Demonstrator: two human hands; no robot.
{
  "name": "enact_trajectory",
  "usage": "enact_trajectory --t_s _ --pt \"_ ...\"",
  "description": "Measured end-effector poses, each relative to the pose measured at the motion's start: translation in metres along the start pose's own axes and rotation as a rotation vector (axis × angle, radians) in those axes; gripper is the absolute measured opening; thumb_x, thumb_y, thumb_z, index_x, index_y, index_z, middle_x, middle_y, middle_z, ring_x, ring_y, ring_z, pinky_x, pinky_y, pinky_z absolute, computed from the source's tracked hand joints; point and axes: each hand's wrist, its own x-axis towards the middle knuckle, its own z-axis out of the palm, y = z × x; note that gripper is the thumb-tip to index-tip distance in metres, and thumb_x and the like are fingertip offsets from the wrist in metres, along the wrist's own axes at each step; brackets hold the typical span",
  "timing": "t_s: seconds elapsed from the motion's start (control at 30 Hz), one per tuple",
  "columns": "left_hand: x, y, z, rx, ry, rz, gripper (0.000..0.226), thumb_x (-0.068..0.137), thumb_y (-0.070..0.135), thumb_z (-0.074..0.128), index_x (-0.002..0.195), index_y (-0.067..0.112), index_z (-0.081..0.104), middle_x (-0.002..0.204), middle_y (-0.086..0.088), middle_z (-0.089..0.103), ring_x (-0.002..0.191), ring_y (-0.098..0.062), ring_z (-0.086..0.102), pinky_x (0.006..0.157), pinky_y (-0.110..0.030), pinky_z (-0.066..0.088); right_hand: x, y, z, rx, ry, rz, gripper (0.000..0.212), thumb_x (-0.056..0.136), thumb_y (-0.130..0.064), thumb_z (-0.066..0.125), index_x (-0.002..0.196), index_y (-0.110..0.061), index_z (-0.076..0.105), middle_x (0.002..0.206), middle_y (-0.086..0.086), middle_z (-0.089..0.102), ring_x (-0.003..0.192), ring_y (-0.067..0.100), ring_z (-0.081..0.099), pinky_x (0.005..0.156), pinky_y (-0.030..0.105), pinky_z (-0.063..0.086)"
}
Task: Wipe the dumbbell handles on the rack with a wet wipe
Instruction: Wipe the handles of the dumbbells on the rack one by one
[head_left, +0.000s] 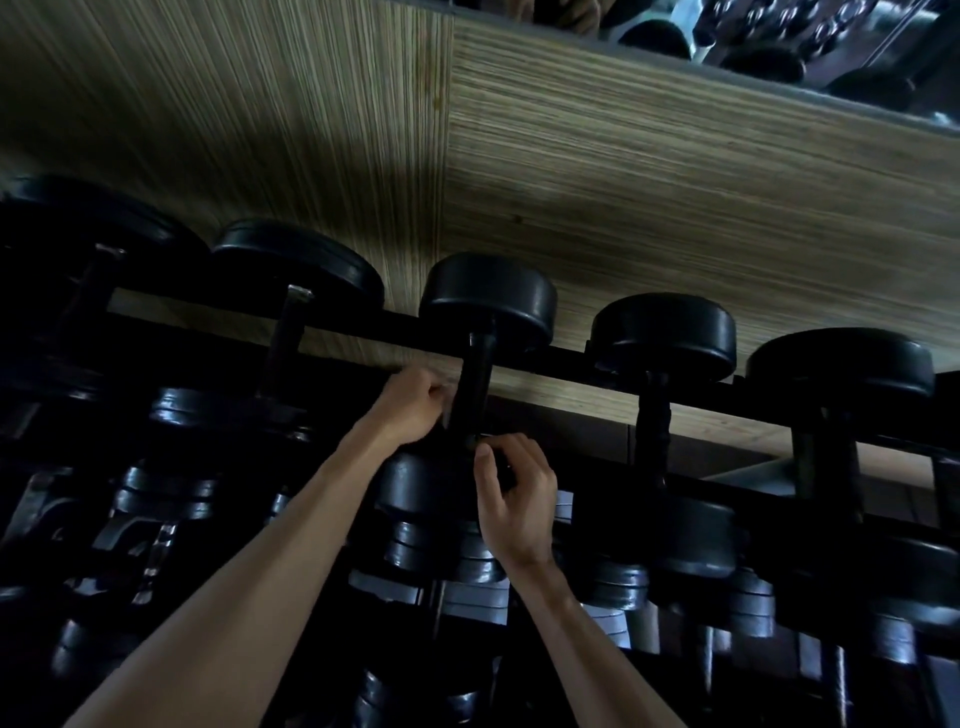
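Dumbbell (480, 384) handle (474, 395) lengthwise toward wall (623, 208), perhaps slightly tilted.

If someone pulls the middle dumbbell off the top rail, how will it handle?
Probably heavy: the dumbbell has thick solid-looking black heads. Rigid, no flex. Likely to roll once off the rack rail, since the heads look round. The left hand and right hand sit at its handle.
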Motion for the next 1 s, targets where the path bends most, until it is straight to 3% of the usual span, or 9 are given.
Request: enact_trajectory --t_s 0.13,0.23,0.33,0.47,0.63,0.83,1.0 --pt "-0.004 -0.015 -0.002 -0.099 -0.148 -0.047 0.029 0.101 0.016 0.053 0.079 0.019 0.072 0.075 0.007 0.068 0.083 -0.014 0.065 0.080 -0.026 0.046 0.001 0.000 0.000 0.002 0.008 0.001 0.029 0.096 -0.031 0.051 0.081 -0.013 0.067 0.079 -0.007 0.063 0.081 0.006 0.057 0.071 0.022 0.045" --pt "0.005 -0.006 0.002 -0.309 -0.138 -0.129 0.026 0.102 0.015 0.049 0.086 0.014 0.070 0.078 0.000 0.068 0.071 -0.011 0.061 0.070 -0.025 0.048 0.000 -0.001 0.000 0.010 0.003 0.021 0.029 0.095 -0.031 0.051 0.081 -0.013 0.068 0.079 -0.008 0.064 0.082 0.007 0.059 0.072 0.022 0.046" --pt "0.002 -0.006 0.001 -0.352 -0.168 -0.160 0.024 0.103 0.017 0.050 0.097 0.007 0.071 0.078 -0.001 0.067 0.068 -0.010 0.061 0.067 -0.022 0.049 0.001 -0.001 0.000 0.013 0.001 0.026 0.027 0.094 -0.029 0.051 0.080 -0.013 0.068 0.079 -0.010 0.064 0.082 0.007 0.059 0.072 0.021 0.045" --pt "-0.015 -0.019 -0.006 -0.125 -0.142 -0.078 0.028 0.101 0.021 0.054 0.079 0.020 0.072 0.079 0.001 0.071 0.081 -0.013 0.065 0.078 -0.026 0.048 0.000 0.000 0.001 0.028 0.008 0.027 0.027 0.095 -0.028 0.051 0.081 -0.013 0.069 0.081 -0.009 0.064 0.085 0.007 0.060 0.075 0.017 0.043" --pt "-0.008 0.000 0.000 0.001 -0.111 -0.122 0.028 0.099 0.016 0.053 0.080 0.010 0.073 0.085 -0.006 0.074 0.086 -0.019 0.068 0.070 -0.023 0.046 0.001 -0.001 0.001 0.025 0.002 0.040 0.027 0.094 -0.027 0.051 0.081 -0.012 0.068 0.080 -0.009 0.064 0.084 0.007 0.059 0.074 0.018 0.044" --pt "-0.033 0.005 -0.004 0.133 -0.047 -0.035 0.036 0.099 0.030 0.053 0.077 0.008 0.071 0.078 -0.010 0.072 0.076 -0.025 0.070 0.074 -0.040 0.056 0.000 -0.002 0.000 0.023 -0.006 0.049 0.028 0.095 -0.028 0.049 0.081 -0.012 0.068 0.079 -0.009 0.063 0.082 0.007 0.058 0.072 0.017 0.042" --pt "-0.043 0.016 0.003 0.152 0.057 -0.014 0.022 0.098 0.027 0.059 0.095 0.012 0.076 0.086 -0.002 0.074 0.078 -0.014 0.069 0.063 -0.018 0.049 0.000 -0.002 0.000 0.025 -0.011 0.054 0.027 0.095 -0.027 0.050 0.082 -0.012 0.069 0.080 -0.009 0.063 0.082 0.008 0.059 0.072 0.019 0.044"
